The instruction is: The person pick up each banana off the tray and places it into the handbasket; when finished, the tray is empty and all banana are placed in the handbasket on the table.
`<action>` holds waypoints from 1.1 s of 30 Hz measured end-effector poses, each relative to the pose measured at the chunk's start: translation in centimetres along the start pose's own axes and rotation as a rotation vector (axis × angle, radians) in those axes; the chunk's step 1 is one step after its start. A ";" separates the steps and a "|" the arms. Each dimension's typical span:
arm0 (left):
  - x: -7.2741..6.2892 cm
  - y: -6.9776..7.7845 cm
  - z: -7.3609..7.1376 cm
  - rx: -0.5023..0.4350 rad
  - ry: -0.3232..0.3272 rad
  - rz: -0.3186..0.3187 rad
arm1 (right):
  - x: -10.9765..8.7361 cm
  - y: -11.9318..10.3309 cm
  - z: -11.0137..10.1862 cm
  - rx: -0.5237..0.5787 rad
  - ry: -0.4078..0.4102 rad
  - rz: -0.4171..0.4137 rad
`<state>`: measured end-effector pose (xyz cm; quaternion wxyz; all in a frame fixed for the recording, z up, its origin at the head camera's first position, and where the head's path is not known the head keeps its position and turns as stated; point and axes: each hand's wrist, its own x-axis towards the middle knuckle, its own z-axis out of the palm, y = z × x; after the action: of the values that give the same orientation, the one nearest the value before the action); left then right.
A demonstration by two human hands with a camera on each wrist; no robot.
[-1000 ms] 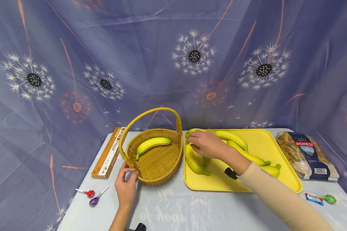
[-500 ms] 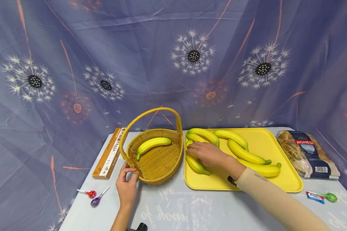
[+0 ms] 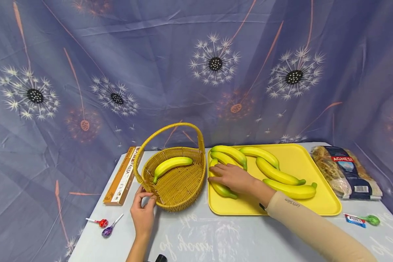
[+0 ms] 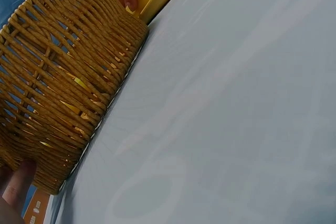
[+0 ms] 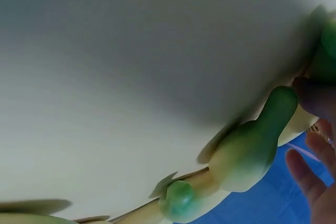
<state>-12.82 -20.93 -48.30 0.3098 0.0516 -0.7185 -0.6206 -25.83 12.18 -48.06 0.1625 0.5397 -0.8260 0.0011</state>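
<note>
My left hand (image 3: 143,209) holds the near left rim of a woven wicker basket (image 3: 180,193) with a tall arched handle. Inside it lies one yellow banana (image 3: 171,167). My right hand (image 3: 234,178) grips the nearest-left banana (image 3: 222,189) in the yellow tray (image 3: 249,209), its fingers bent over the fruit and covering the middle. In the right wrist view its thumb (image 5: 315,98) is beside a green stem, and part of the grip is hidden. Two bananas (image 3: 232,153) lie just behind the hand. Several more, such as this banana (image 3: 291,189), lie to its right.
A pasta box (image 3: 122,178) stands left of the basket. Red (image 3: 103,223) and purple lollipops (image 3: 107,231) lie at the table's left. A bag of pasta (image 3: 345,173) is right of the tray, with a green lollipop (image 3: 373,219) and small blue packet (image 3: 355,221) in front. A patterned curtain (image 3: 170,72) hangs behind.
My right hand has moved from the back-left bananas toward me, onto the nearest-left banana, uncovering those behind. My left hand and the basket stay in place.
</note>
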 end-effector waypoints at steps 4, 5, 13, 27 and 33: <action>0.0 0.0 -0.1 0.003 -0.001 0.003 | 0.0 -0.1 0.0 -0.018 0.006 -0.027; 0.0 0.0 -0.1 0.005 -0.003 0.005 | -0.1 -0.2 -0.1 -0.029 -0.006 -0.027; 0.0 0.1 0.0 0.002 -0.003 0.004 | -0.3 -0.2 -0.2 -0.035 -0.026 -0.003; 0.0 0.2 -0.1 0.000 -0.015 0.003 | 0.0 -0.4 0.6 -0.088 -0.013 -0.020; -0.1 0.1 -0.1 0.000 -0.011 -0.020 | 0.4 -0.5 1.0 -0.107 -0.024 -0.019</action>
<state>-12.65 -20.91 -48.23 0.2994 0.0553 -0.7197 -0.6240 -25.83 11.41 -48.93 0.1812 0.5378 -0.8218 -0.0510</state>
